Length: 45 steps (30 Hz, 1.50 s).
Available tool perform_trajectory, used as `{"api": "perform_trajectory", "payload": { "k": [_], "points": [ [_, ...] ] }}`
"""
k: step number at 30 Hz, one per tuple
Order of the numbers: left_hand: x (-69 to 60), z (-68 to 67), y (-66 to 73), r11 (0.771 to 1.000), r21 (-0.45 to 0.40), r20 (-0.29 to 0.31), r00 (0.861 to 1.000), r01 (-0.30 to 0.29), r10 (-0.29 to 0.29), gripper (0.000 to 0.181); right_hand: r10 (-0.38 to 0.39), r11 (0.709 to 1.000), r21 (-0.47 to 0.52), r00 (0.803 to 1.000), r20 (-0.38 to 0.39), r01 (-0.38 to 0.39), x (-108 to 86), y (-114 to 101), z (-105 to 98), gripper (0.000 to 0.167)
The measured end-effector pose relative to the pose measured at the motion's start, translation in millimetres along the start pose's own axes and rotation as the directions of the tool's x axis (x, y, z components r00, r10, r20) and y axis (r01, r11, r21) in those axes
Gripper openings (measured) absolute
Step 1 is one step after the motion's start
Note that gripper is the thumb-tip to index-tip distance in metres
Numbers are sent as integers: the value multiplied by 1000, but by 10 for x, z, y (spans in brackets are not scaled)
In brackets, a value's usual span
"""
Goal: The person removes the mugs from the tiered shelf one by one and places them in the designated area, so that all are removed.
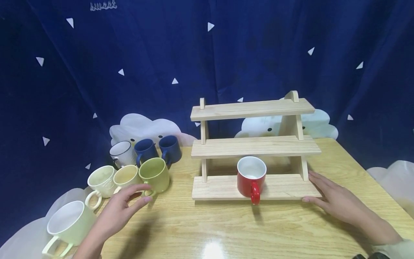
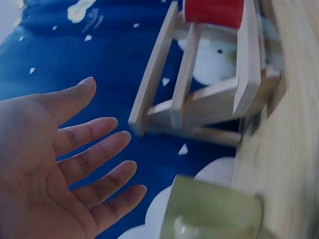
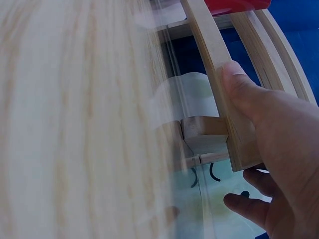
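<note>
My left hand [image 1: 121, 208] is beside the olive-green mug [image 1: 156, 176], thumb and fingers spread apart near its handle. In the left wrist view the palm and fingers [image 2: 102, 142] hold nothing, and the green mug [image 2: 212, 209] stands apart from them. At the right end of the three-tier wooden shelf [image 1: 255, 145], my right hand [image 1: 336, 198] grips the lowest board. Its thumb [image 3: 239, 82] lies on the board's front edge and the other fingers reach round the end. A red mug [image 1: 251, 178] with a white inside stands on that board, handle toward me.
Left of the shelf stand several mugs: two navy mugs [image 1: 170, 149], a white dark-rimmed mug [image 1: 123, 154], a yellow mug [image 1: 126, 175], a cream mug [image 1: 102, 180] and a large pale green mug [image 1: 72, 223]. A blue curtain [image 1: 161, 54] hangs behind the wooden table [image 1: 226, 223].
</note>
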<state>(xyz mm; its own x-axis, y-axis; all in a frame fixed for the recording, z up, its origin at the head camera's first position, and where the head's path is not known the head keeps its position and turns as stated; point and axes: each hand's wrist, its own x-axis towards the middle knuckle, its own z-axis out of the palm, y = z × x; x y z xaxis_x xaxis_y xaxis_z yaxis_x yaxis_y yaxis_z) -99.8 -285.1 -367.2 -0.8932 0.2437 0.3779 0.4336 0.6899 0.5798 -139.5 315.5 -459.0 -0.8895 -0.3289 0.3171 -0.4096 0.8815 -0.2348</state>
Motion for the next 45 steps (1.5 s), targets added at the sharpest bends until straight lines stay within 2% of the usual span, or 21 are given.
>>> {"api": "perform_trajectory", "payload": {
  "k": [7, 12, 21, 26, 30, 36, 39, 45],
  "points": [
    [184, 239, 106, 998, -52, 104, 994, -22, 27, 25, -2, 1000, -3, 1000, -6, 2, -25, 0, 2, 86],
    [274, 418, 215, 994, -91, 179, 981, -61, 76, 28, -6, 1000, 1, 1000, -8, 6, -36, 0, 12, 86],
    [458, 767, 475, 979, -160, 273, 947, -128, 168, 31, -2, 1000, 5, 1000, -5, 2, -40, -29, 31, 87],
    [568, 978, 615, 961, -231, 331, 917, -149, 222, 32, -6, 1000, -6, 1000, -13, 6, -43, -17, 29, 87],
    [634, 1154, 713, 946, -270, 354, 895, -179, 270, 34, -4, 1000, -5, 1000, -14, 4, -37, -13, 18, 88],
    [715, 1377, 831, 931, -316, 377, 876, -183, 300, 31, -10, 1000, -7, 1000, -13, 10, -29, -15, 5, 88],
    [751, 1455, 894, 934, -301, 387, 870, -192, 304, 32, -9, 1000, -10, 1000, -17, 9, -23, -12, -2, 88],
    [760, 1589, 1035, 946, -156, 387, 864, -283, 323, 37, -2, 1000, -13, 1000, -9, 2, -19, -14, -2, 89]
  ]
}}
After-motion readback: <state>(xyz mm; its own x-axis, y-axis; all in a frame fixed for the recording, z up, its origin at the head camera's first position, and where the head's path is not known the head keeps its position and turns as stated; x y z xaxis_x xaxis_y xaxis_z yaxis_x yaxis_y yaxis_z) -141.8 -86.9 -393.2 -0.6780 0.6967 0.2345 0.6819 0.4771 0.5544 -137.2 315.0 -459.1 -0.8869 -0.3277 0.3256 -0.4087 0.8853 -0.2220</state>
